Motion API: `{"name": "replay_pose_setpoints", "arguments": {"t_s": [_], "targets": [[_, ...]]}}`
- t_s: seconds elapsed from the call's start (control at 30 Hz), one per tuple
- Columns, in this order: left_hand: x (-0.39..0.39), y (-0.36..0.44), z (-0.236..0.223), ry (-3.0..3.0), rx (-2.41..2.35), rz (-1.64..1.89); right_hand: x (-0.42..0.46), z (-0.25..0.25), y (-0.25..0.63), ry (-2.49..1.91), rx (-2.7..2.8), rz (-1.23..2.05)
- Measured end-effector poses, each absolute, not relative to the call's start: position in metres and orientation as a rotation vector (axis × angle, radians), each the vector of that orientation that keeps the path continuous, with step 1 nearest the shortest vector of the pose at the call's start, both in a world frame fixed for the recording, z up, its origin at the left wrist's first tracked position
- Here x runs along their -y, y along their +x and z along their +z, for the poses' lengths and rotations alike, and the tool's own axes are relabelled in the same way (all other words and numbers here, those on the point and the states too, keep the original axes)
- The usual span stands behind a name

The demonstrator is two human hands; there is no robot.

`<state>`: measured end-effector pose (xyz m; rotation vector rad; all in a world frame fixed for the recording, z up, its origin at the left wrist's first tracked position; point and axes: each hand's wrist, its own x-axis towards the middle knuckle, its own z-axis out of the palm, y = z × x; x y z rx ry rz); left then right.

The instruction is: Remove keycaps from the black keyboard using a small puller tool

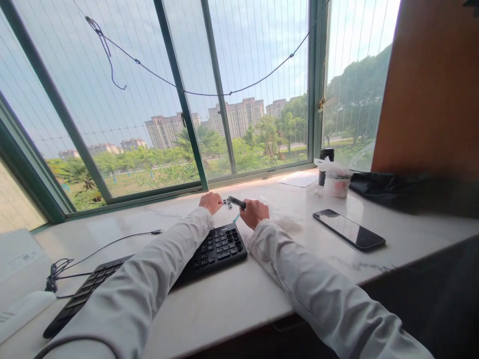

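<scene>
Past the far edge of the black keyboard (pixel 220 247), both hands reach out over the white tabletop. My right hand (pixel 255 213) is closed around a short, dark, slim tool (pixel 236 202) that points left; its exact kind is too small to tell. My left hand (pixel 211 202) has its fingers pinched together, and whatever is in them is too small to make out. Between the hands lie a few small dark pieces (pixel 229 205), like loose keycaps. A thin light-blue strip (pixel 236 218) shows below the tool. My left sleeve hides the keyboard's middle.
On the right lies a black phone (pixel 350 229), with a lidded tub in a plastic bag (pixel 337 183) and a dark bottle (pixel 326 162) behind it. A coiled black cable (pixel 56 269) and a white object (pixel 26 311) are on the left. The window (pixel 247 129) borders the back.
</scene>
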<state>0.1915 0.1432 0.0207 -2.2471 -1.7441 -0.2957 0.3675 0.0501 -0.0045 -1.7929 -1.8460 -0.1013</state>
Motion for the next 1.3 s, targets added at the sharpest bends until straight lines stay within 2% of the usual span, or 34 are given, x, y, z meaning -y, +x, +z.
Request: {"name": "replay_pose_setpoints", "arguments": {"t_s": [0.5,1.3], "targets": [[-0.187,0.205,-0.014,-2.149,1.818,-0.314,-0.058,-0.006,0.375,-1.813,1.823,-0.127],[-0.201,0.2,-0.024,-2.161,1.872,-0.379,-0.058,-0.006,0.374,-1.837,1.82,-0.13]]}}
